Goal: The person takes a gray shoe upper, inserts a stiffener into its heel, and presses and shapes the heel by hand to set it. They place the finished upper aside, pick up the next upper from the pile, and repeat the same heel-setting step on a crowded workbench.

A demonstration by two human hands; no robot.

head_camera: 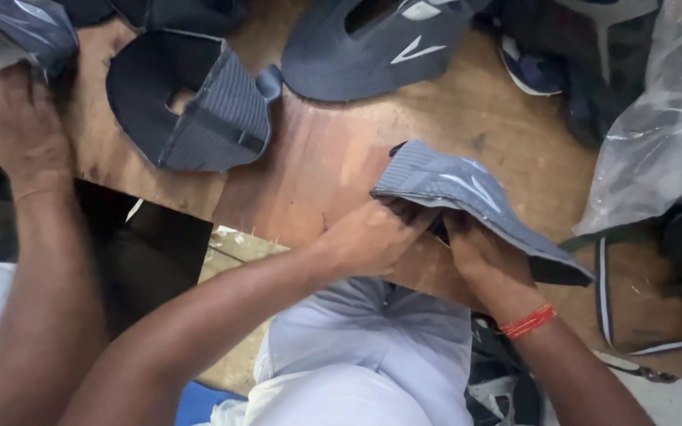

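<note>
A worn wooden table, brown and scuffed, with a notch cut out of its near edge, fills the view. Near its middle, the left hand and the right hand are closed from below on a grey shoe upper. The fingers are curled under its near edge, so the fingertips cannot be seen. The upper is held just above the board, tilted and partly folded over the hands. It is a ribbed knit fabric with pale stripes applied across it, and a dark lining shows at the fold.

The step in hand is judged to be the turning or shaping of this soft piece between both hands. For any further handling, an even grip on both sides would be called for, since the limp fabric would sag and crease if one side were let go.

A red thread is worn on the right wrist. To the far left, a second upper is lying open, its dark inside shown. A third upper, dark blue, lies farther off. A crumpled clear plastic bag is seen at the right. At the far left, a co-worker's hand is pressed against another striped piece.
</note>
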